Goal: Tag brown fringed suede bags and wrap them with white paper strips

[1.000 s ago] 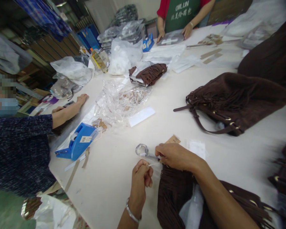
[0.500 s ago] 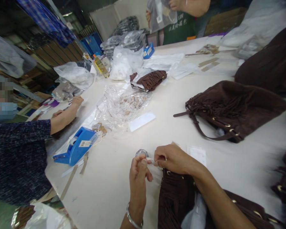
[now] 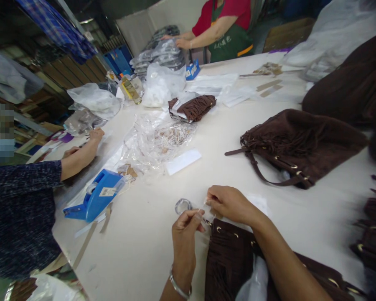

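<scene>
A dark brown fringed handbag (image 3: 227,261) with gold eyelets lies in front of me, partly covered by my right forearm. Clear plastic (image 3: 257,280) pokes out of its opening. Just above the bag's upper left corner, my left hand (image 3: 185,228) pinches a thin white string (image 3: 212,217). Close by on the right, my right hand (image 3: 227,202) also has its fingertips pressed together at the string, with a small pale piece by them that I cannot make out clearly. A roll of clear tape (image 3: 177,206) lies beyond my left hand.
A blue tape dispenser (image 3: 95,196) stands at the left, near a co-worker's arm (image 3: 78,161). Crumpled clear plastic and a heap of strings (image 3: 174,136) lie mid-table. Another brown handbag (image 3: 301,142) lies right. A second person (image 3: 221,35) stands at the back.
My hands have drawn slightly further apart, the right one rising, and the string between them shows. The person at the back has lowered a clear bag and now touches the stack of bagged goods.
</scene>
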A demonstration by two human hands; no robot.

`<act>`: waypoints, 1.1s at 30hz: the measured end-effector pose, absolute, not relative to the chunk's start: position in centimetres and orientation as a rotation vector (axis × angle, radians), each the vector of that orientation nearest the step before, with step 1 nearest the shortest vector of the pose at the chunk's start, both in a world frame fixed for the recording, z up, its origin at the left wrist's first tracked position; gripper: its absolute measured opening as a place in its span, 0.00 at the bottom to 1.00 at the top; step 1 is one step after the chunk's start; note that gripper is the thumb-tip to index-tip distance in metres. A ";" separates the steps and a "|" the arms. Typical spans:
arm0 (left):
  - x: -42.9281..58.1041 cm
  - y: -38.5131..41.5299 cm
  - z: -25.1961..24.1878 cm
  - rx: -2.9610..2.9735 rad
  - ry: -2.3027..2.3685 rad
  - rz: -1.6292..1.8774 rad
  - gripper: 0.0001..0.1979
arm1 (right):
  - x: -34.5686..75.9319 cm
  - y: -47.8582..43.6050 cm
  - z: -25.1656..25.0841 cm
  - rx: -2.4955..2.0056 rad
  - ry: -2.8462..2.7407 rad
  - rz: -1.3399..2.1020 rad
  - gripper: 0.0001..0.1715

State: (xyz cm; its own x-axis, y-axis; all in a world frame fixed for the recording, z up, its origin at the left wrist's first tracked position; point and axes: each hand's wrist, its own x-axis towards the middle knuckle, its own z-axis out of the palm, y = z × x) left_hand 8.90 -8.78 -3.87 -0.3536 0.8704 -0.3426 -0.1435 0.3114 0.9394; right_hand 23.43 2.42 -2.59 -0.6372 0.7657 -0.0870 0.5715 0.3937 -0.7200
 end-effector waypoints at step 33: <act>10.0 -7.2 -4.1 0.990 1.611 0.979 0.36 | 25.9 2.3 -1.4 -0.992 -2.270 1.338 0.11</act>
